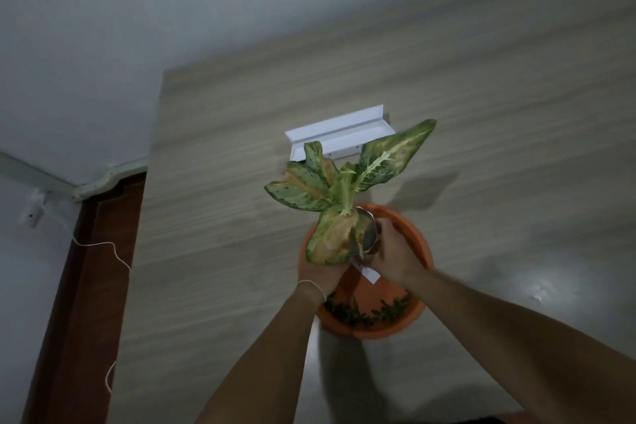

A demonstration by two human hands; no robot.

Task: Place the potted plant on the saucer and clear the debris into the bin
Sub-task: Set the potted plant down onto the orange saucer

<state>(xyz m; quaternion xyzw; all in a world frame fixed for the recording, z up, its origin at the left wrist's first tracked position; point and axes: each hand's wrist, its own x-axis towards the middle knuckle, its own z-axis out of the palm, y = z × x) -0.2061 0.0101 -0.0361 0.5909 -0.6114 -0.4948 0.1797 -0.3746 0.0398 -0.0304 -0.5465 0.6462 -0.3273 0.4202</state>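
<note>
A potted plant [347, 182] with speckled green and yellowed leaves is held over a round orange saucer [409, 237] on the wooden tabletop. Its small grey pot [367, 234] is mostly hidden by leaves and fingers. My left hand [323, 274] grips the pot from the left, under a drooping leaf. On the other side my right hand [392, 255] wraps around it. A white tag [368, 274] hangs below the pot. Dark green leaf debris [368, 311] lies along the near inner edge of the saucer. No bin shows in the frame.
A white angled bracket-like object [340, 134] lies on the table [220, 217] just beyond the plant. The table's left edge runs beside a brown floor strip [86, 286] with a thin white cord [113, 251]. A bright reflection marks the table at right.
</note>
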